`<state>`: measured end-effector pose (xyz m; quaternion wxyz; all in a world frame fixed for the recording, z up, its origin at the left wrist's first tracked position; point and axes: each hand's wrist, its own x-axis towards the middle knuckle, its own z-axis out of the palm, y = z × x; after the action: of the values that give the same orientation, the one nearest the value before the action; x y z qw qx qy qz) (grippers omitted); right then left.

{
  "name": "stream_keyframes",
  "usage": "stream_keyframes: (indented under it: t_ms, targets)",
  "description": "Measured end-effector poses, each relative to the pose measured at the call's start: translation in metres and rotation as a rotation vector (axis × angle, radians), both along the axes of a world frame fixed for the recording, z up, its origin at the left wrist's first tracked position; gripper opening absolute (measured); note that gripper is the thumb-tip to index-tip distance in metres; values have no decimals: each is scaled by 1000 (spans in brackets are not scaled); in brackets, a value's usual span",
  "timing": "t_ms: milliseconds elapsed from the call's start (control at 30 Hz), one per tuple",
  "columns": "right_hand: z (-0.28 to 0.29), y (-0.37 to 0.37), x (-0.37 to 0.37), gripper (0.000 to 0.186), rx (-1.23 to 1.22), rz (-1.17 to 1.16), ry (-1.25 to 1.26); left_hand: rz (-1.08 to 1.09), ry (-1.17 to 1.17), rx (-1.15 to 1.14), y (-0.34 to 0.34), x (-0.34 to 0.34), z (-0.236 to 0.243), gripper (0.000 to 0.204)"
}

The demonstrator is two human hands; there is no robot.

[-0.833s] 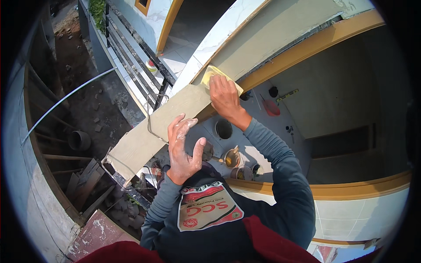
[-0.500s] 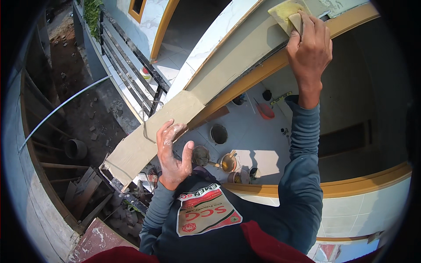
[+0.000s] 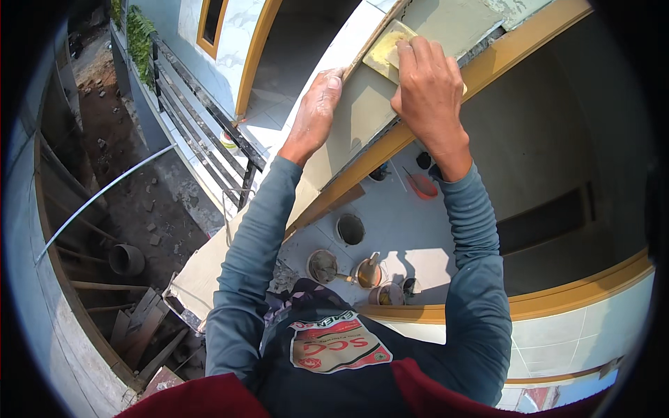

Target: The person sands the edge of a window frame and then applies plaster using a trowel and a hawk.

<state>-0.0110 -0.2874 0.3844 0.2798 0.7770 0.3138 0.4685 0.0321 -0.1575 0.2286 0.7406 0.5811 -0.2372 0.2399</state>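
My right hand grips a yellow plastering float, its face flat on the grey plastered ledge. Its handle is mostly hidden under my fingers. My left hand, smeared with pale plaster, is closed over the thin wooden batten along the ledge's far-left edge. The fingertips of that hand are out of sight. Along the ledge's right side runs an ochre wooden frame.
Below on the tiled floor stand several buckets and an orange-red basin. A black metal railing and a drop to bare ground lie at left. Bent metal rods stick out by the ledge's near part.
The float has slid left and nearer along the ledge with my right hand. My left hand has gone from hovering open over the near ledge up to the batten.
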Motion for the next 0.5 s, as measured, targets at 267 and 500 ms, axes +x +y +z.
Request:
stream_keyframes:
  t_ms: [267,500]
  targets:
    - [-150,-19,-30,31,23,55,476,-79,9,252,27,8,14,83]
    - [-71,-44,-67,45,332,119,336,-23,-183,75,27,31,69,53]
